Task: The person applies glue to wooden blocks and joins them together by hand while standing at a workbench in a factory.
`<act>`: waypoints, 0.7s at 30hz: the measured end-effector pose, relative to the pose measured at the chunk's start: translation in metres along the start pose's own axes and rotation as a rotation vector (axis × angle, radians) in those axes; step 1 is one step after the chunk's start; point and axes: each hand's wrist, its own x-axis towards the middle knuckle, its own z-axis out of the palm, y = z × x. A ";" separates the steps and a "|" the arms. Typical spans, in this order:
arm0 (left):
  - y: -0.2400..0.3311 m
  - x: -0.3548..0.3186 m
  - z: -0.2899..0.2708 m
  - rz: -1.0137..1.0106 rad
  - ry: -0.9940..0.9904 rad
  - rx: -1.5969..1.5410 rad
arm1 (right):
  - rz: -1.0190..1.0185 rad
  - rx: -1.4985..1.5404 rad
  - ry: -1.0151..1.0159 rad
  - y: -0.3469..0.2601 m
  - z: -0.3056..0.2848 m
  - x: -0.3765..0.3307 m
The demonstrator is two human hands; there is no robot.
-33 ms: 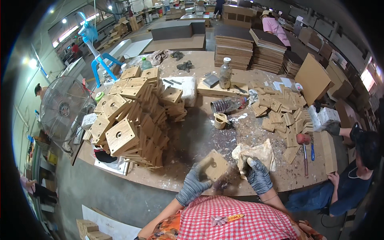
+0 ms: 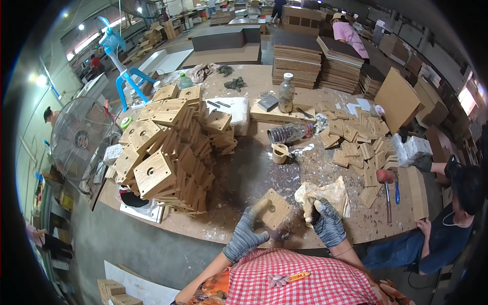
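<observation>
At the near edge of the worktable, the person's gloved left hand is closed on a square wooden block w/ a small round hole in its face, tilted, held just above the tabletop right in front of the checked shirt. Right hand, also in a grey glove, is clenched on a crumpled beige rag that spreads out on the table beside the block; rag & block look just apart, can't tell if they touch. Left of the hands, a big heap of similar holed blocks is stacked up. Further back: roll of tape, a plastic bottle lying on its side, an upright bottle. To the right, loose small wood pieces, a mallet, & a seated co-worker at the table's end.
</observation>
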 end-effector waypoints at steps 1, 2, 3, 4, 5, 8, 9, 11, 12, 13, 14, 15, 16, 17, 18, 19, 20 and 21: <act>0.003 0.001 -0.002 -0.068 -0.049 -0.078 | 0.000 0.001 0.003 0.002 0.003 -0.001; 0.001 0.001 -0.001 -0.069 -0.052 -0.078 | -0.057 -0.021 0.073 0.003 0.007 -0.003; -0.001 0.001 0.001 -0.073 -0.023 -0.116 | -0.114 -0.043 0.144 0.004 0.009 -0.004; -0.003 0.001 0.002 -0.075 0.010 -0.151 | -0.114 -0.042 0.142 0.003 0.008 -0.003; -0.008 0.001 0.002 -0.075 0.012 -0.149 | -0.093 0.005 0.067 0.001 0.007 -0.002; -0.019 0.006 0.004 0.085 0.092 0.027 | -0.041 0.069 0.011 -0.002 0.016 -0.001; -0.018 0.008 0.007 0.125 0.166 -0.016 | -0.011 0.086 0.028 -0.003 0.022 -0.002; -0.016 0.010 0.012 0.165 0.241 -0.060 | 0.003 0.018 0.014 -0.006 0.034 -0.006; -0.014 0.009 0.014 0.044 0.255 -0.253 | 0.017 -0.051 -0.001 -0.006 0.037 -0.007; -0.012 0.009 0.015 -0.080 0.266 -0.445 | 0.017 -0.027 -0.064 -0.003 0.035 -0.004; -0.007 0.008 0.014 -0.080 0.267 -0.443 | 0.018 -0.026 -0.065 -0.002 0.037 -0.004; 0.001 0.008 0.013 -0.253 0.229 -0.431 | -0.006 -0.051 -0.050 -0.001 0.041 -0.004; 0.006 0.007 0.012 -0.426 0.190 -0.418 | -0.029 -0.078 -0.035 0.000 0.044 -0.005; 0.005 0.008 0.014 -0.371 0.195 -0.441 | -0.028 -0.077 -0.035 -0.001 0.043 -0.004; 0.008 0.007 0.012 -0.372 0.196 -0.441 | -0.020 -0.116 -0.035 -0.002 0.042 -0.004; 0.013 0.008 0.010 -0.414 0.146 -0.356 | -0.013 -0.156 -0.034 -0.003 0.040 -0.004; 0.016 0.008 0.009 -0.455 0.095 -0.272 | -0.012 -0.155 -0.034 -0.004 0.038 -0.003; 0.015 0.008 0.008 -0.456 0.094 -0.271 | -0.013 -0.187 -0.044 -0.003 0.035 -0.002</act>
